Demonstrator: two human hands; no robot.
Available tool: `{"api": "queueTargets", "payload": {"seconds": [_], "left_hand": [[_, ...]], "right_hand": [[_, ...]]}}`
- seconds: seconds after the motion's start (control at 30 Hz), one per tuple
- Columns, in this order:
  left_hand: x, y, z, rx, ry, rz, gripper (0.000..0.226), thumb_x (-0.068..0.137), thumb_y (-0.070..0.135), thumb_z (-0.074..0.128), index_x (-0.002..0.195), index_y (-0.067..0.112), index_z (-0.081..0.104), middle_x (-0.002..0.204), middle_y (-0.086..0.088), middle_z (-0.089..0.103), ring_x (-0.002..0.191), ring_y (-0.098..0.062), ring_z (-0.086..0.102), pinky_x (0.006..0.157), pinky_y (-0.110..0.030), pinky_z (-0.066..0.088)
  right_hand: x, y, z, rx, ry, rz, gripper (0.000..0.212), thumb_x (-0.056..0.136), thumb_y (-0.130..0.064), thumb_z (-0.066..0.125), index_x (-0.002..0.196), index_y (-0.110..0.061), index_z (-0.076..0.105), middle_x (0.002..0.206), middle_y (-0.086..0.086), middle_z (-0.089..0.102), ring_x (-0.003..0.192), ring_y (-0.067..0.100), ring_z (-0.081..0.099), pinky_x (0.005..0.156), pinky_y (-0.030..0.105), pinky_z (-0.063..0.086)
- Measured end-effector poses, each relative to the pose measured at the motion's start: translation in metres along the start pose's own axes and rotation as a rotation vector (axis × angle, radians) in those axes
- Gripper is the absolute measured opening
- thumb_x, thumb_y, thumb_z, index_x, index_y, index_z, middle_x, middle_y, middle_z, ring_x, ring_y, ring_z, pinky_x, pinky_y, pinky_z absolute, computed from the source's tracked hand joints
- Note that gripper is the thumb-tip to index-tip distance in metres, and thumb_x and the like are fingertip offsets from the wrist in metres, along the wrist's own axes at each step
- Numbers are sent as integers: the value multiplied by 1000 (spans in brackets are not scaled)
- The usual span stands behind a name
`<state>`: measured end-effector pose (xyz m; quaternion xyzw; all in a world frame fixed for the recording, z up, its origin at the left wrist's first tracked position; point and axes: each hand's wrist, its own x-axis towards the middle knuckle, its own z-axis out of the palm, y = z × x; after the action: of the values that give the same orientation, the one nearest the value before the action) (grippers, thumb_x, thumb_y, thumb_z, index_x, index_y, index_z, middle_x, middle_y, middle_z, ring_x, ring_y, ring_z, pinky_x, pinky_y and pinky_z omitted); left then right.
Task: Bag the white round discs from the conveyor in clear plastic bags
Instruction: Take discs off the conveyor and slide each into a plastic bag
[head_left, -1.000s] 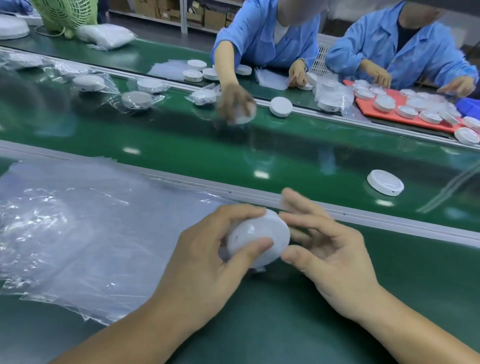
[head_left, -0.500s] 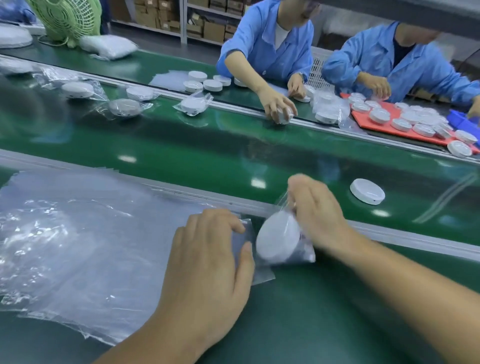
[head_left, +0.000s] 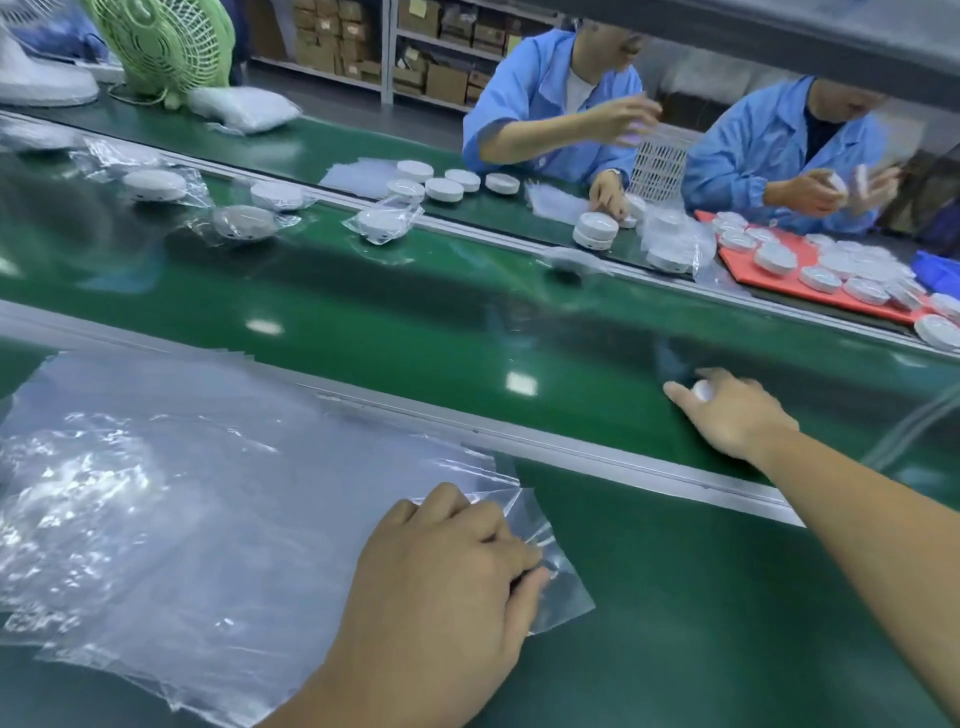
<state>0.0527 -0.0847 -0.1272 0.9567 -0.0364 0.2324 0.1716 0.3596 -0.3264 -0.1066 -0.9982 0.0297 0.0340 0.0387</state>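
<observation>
My right hand (head_left: 737, 410) reaches across the metal rail onto the green conveyor belt (head_left: 415, 322) and closes over a white round disc (head_left: 702, 389); only a small white patch shows between the fingers. My left hand (head_left: 447, 582) rests on the near table at the right edge of a stack of clear plastic bags (head_left: 171, 493). Its fingertips are curled and pinch the top clear bag (head_left: 558, 597) near its corner. Several bagged discs (head_left: 244, 221) lie on the belt's far left.
A metal rail (head_left: 597, 457) divides my table from the belt. Across the belt, two people in blue coats handle discs; loose discs (head_left: 444, 188), a red tray (head_left: 795, 280) of discs and a white basket (head_left: 658, 169) sit there. A green fan (head_left: 161, 47) stands far left.
My right hand let go of the bagged disc and moved right onto the belt over the loose disc. The bagged disc has left my table. My left hand shifted right and pinched a bag.
</observation>
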Motion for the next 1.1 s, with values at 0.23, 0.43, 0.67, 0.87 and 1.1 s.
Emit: {"api": "queueTargets", "payload": {"seconds": [0.23,0.43,0.67,0.87,1.1], "left_hand": [[0,1,-2,-18,-17,-70,29,90,55,48,79,46,73,69,21,51,71,-8,48,59,-26,44],[2,6,-11,-84,3,-138,17,90,48,54,79,41,65,73,26,59,76,-1,54,65,-23,43],[1,10,-15,-148,87,-226,11,90,48,54,85,43,63,74,26,62,84,2,53,64,-18,47],[0,7,-17,-231,122,-303,15,93,53,52,93,46,66,86,34,61,93,5,54,68,-22,50],[1,10,-20,-562,-32,-203,46,73,71,67,116,57,57,105,40,64,98,12,62,79,-21,54]], "right_hand": [[-57,5,-15,620,223,-212,42,93,-51,50,118,-23,68,119,10,69,102,28,63,90,37,50],[-144,-21,-20,1878,-473,13,54,83,-30,75,128,-4,62,129,17,67,106,45,72,78,47,63],[-200,-15,12,686,236,-1031,45,90,-5,77,122,-35,73,124,-24,68,120,9,62,103,21,44],[-195,-13,20,578,457,-1177,52,83,10,68,113,-33,74,120,-10,56,114,14,62,91,27,52],[-214,-27,21,924,444,-1045,29,78,-21,88,103,-31,77,110,-19,76,104,9,73,92,23,55]]}}
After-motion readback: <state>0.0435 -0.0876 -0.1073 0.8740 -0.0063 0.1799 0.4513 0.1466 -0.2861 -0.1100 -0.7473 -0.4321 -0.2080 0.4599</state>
